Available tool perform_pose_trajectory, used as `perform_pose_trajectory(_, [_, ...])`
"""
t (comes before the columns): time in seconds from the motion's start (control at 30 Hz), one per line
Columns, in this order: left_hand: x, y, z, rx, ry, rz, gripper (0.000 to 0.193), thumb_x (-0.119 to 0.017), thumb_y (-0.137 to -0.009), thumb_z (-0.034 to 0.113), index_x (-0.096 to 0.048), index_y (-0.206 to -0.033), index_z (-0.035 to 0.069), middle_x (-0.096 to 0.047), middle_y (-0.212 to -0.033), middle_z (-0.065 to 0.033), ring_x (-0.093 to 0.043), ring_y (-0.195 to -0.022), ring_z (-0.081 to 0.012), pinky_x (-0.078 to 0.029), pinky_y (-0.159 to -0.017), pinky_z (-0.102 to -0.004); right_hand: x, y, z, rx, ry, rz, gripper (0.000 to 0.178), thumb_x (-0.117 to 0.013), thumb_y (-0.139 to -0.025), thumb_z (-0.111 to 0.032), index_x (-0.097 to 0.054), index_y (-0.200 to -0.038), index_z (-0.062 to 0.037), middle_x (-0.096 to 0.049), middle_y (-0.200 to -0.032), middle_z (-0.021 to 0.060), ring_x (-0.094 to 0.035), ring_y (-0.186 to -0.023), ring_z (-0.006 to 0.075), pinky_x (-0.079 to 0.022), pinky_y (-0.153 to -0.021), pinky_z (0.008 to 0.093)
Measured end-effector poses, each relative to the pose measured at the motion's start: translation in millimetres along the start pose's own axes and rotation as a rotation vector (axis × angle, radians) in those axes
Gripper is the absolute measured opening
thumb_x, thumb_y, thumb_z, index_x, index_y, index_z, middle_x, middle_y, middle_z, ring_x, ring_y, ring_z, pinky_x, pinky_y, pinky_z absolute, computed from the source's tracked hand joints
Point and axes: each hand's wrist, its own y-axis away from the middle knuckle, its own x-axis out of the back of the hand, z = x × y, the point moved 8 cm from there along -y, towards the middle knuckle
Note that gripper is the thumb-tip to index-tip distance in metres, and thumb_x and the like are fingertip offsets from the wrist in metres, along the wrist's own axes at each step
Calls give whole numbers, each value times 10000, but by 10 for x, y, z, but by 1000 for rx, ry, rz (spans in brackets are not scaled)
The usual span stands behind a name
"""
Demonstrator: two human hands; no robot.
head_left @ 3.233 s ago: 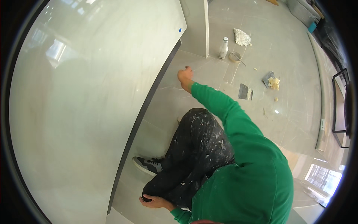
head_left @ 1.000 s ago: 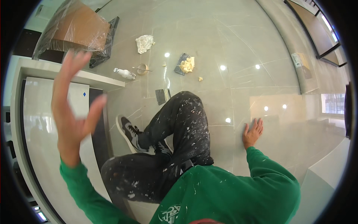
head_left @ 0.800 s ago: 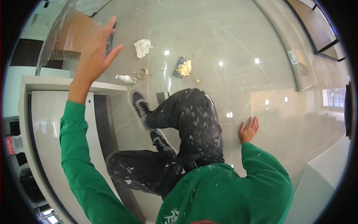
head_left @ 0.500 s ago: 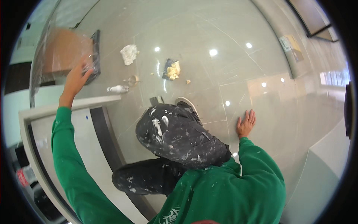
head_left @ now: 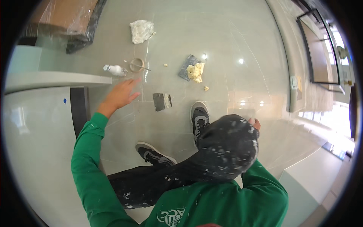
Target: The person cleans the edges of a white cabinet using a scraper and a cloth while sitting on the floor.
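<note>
My left hand reaches over the floor with its fingers stretched out, holding nothing. Just beyond its fingertips lie a beige ring-shaped item, with a thin stick across it, and a clear bottle with white contents on its side. To the right of that hand is a flat dark grey piece with a lighter strip. My right hand shows only partly past my raised knee; most of its fingers are hidden. Farther off, a crumpled yellowish lump rests on a dark grey sheet.
A crumpled white cloth lies on the tiled floor at the back. A plastic-wrapped cardboard box stands at the far left, above a white panel. My shoes are on the floor; a black-framed piece stands right.
My left hand has come away from the wrapped box, toward the ring-shaped item. My right hand has left its flat place on the floor and is now beside my knee. My legs have shifted.
</note>
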Motion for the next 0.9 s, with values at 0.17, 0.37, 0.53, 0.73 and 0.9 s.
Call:
perform_pose_trajectory(0.17, [-687,689,-329,232,236,18,600,-698,-916,231,-485,-1454,72,-632,-1192,-187,-597,-1096,-398,-490,-932,-467,-497,-6,-2260,552,-526,-401,444,-757,-857,-142,-610,-1264,-44,-624,-1222,159,-612,-1139,320,-519,-954,421])
perform_pose_trajectory(0.37, [-1328,1593,-409,372,354,6,584,-696,-914,222,-497,-1434,46,-627,-1208,-198,-600,-1103,-405,-500,-931,-469,-513,434,-3549,1124,-422,-591,335,-745,-847,-86,-667,-1173,-82,-622,-1187,161,-618,-1083,359,-531,-917,421])
perform_pose_trajectory(0.53, [-1475,1727,-444,361,385,41,580,-702,-909,215,-504,-1426,41,-626,-1232,-195,-607,-1114,-394,-506,-939,-465,-695,302,-3398,824,-514,-752,118,-722,-882,-60,-702,-993,-23,-645,-972,146,-666,-820,313,-554,-737,390])
perform_pose_trajectory(0.73, [-1467,1180,-408,300,510,89,542,-708,-909,214,-539,-1390,30,-644,-1229,-195,-619,-1120,-381,-511,-946,-441,-219,-185,-4041,731,-696,-536,276,-750,-878,-116,-705,-1139,-38,-668,-1064,164,-664,-947,310,-549,-821,374])
perform_pose_trajectory(0.9, [-1331,531,-138,277,617,146,501,-703,-916,212,-564,-1360,25,-652,-1246,-193,-627,-1134,-365,-510,-961,-426,-375,-19,-4766,1103,-482,-538,637,-833,-798,-273,-599,-1364,-99,-606,-1306,195,-571,-1193,401,-499,-1002,478])
